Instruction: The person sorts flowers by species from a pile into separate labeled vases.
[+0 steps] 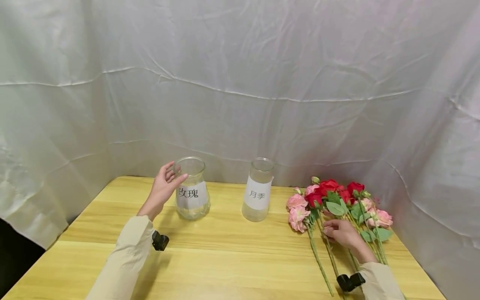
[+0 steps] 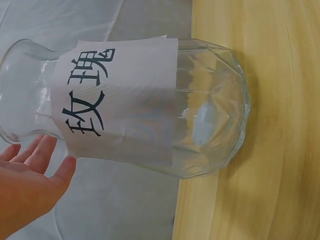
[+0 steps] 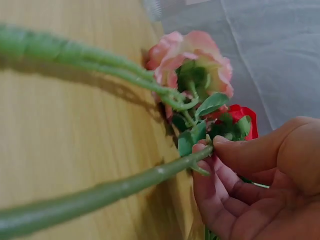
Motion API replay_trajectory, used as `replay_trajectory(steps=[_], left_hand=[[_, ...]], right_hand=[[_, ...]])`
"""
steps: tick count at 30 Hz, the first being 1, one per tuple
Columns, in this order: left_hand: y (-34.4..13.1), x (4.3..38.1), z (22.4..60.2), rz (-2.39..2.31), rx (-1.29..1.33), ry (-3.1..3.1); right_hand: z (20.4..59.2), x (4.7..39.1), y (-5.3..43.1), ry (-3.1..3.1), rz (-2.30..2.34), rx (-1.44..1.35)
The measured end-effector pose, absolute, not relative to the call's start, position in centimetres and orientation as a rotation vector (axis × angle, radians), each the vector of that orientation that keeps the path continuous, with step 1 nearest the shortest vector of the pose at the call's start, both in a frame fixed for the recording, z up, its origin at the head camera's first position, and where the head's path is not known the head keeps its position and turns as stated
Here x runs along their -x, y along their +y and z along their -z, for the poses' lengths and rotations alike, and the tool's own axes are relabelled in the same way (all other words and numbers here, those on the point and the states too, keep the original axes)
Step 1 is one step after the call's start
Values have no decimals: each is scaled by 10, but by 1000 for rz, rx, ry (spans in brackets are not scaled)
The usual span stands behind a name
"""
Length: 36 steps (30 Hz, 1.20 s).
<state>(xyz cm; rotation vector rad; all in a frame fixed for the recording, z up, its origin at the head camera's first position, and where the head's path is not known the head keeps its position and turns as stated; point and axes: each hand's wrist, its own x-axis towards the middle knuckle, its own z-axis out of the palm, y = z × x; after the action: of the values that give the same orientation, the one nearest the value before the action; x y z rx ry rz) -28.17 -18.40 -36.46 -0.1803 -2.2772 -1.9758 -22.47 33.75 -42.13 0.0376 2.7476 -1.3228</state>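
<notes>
A clear glass vase [image 1: 193, 210] with a white paper label stands upright at the left. My left hand [image 1: 163, 186] is at its neck, thumb in front and fingers at the far side; in the left wrist view the fingers look extended and spread. At the right lies a bunch of artificial flowers, with red roses [image 1: 330, 186] in the middle and pink flowers [image 1: 298, 217] at the sides. Over their stems, my right hand [image 1: 343, 234] pinches one green flower stem [image 3: 125, 187] between thumb and index finger. Which bloom it bears is hidden by the hand.
A narrower cylindrical glass vase [image 1: 256, 213], also labelled, stands between the first vase and the flowers. The wooden table [image 1: 225, 266] backs onto a grey curtain [image 1: 240, 116]. Loose stems reach towards the table's front edge at the right.
</notes>
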Motion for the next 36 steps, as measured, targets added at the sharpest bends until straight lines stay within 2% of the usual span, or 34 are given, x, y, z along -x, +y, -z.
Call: replay_trajectory(steps=[20, 36], left_hand=[[-181, 280, 371, 2054, 136, -2178], [-179, 281, 373, 2053, 163, -2146]], right_hand=[[357, 231, 314, 2560, 1633, 100], [352, 254, 263, 2149, 2320, 95]])
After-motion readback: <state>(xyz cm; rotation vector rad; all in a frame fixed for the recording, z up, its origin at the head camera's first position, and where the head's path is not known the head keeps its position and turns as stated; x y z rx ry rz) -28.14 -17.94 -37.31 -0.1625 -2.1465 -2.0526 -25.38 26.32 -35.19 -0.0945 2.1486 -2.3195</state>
